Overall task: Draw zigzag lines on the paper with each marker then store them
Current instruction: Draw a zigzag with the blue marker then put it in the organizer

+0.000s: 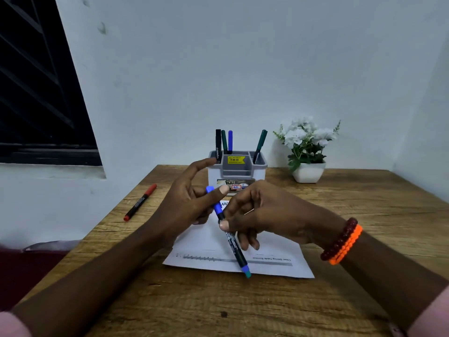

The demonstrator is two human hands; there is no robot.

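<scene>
— Where was the marker at that moment?

— The black marker with the blue cap (233, 242) was in the air above the white sheet of paper (206, 242), tilted, with its blue-green end low and toward me. My right hand (264, 212) pinched its barrel between thumb and fingers. My left hand (187, 203) held the blue cap end with the thumb and the curled fingers, while the index finger stayed straight and free, pointing to the holder.

— Was the cap on or off?

— I could not tell; my fingers covered the joint.

— And the paper?

— It lay flat on the brown wooden table (364, 215), with a grey zigzag line near the edge closest to me and some blue strokes farther away, partly hidden behind my hands.

— What else was around?

— A grey and white plastic pen holder (237, 166) stood behind the paper with four markers upright in it: a black, a green and a blue one on the left, one more green on the right. A red and black marker (140, 202) lay alone near the left edge of the table. A white pot with white flowers (307, 152) stood right of the holder. On my right wrist were dark red and orange bead bracelets (341, 242).
</scene>
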